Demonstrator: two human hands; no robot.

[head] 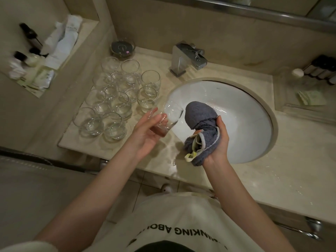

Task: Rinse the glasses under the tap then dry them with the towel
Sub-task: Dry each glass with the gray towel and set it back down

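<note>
My left hand (148, 132) holds a clear stemless glass (170, 117) tilted on its side over the sink's left rim, its mouth turned toward the towel. My right hand (217, 142) grips a bunched grey-blue towel (199, 117) with a pale yellow loop, its rounded end just right of the glass mouth and a small gap between them. Several more clear glasses (116, 99) stand upright in a cluster on the counter to the left. The chrome tap (187, 59) sits behind the white basin (236, 113); no water runs from it.
A small round dish (122, 48) stands behind the glasses. Bottles and white packets (45, 55) fill a recessed shelf at far left. Dark bottles (321, 70) and a clear tray with sachets (309, 99) sit at right. The marble counter (272, 170) is wet near its front edge.
</note>
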